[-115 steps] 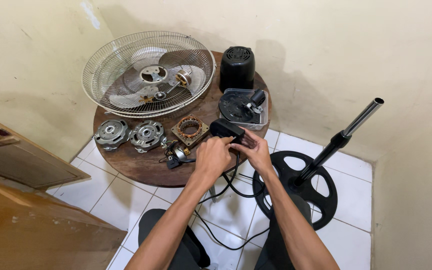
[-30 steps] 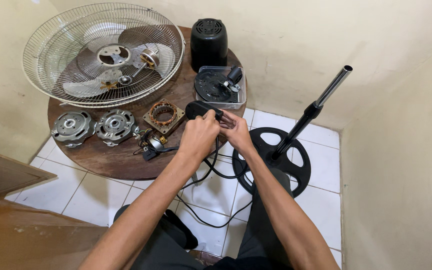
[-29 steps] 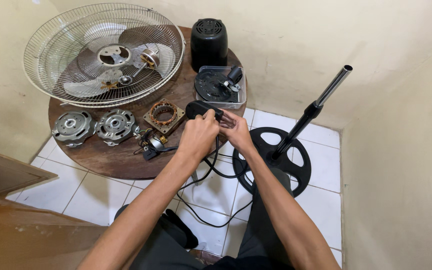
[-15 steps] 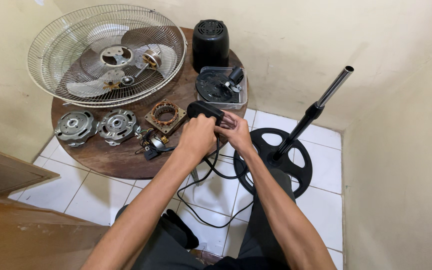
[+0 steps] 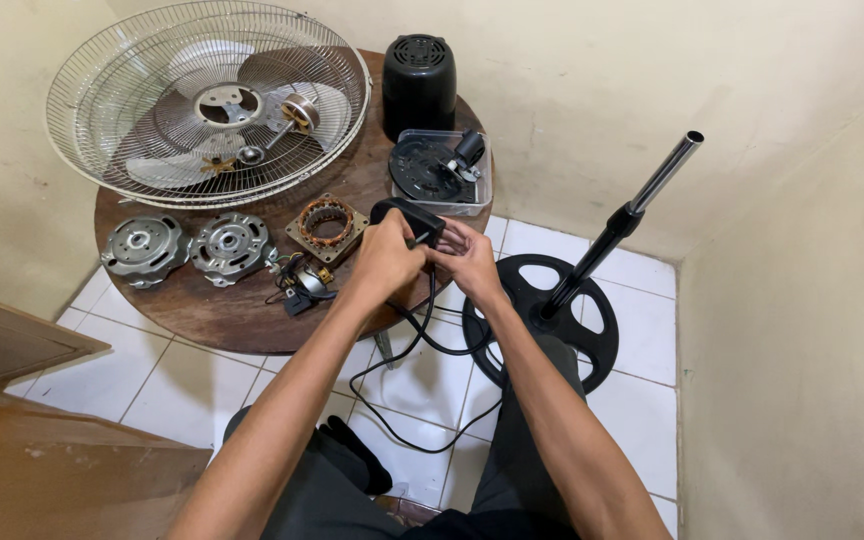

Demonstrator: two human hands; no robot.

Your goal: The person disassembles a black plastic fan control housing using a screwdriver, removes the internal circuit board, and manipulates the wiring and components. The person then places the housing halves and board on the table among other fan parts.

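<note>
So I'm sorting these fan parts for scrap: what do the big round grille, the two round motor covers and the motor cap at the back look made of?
Grille: thin steel wire, pale coated, dull in places. Motor covers: bare cast metal, probably aluminium, matt silver-grey with ribs. Motor cap: black moulded plastic by its look, smooth sides, slotted vents on top.

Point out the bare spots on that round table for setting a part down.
Free: the wooden table edge nearest the person, below the two motor covers, left of the left hand. Crowded: the back, under the fan grille, black housing and clear tray.
</note>
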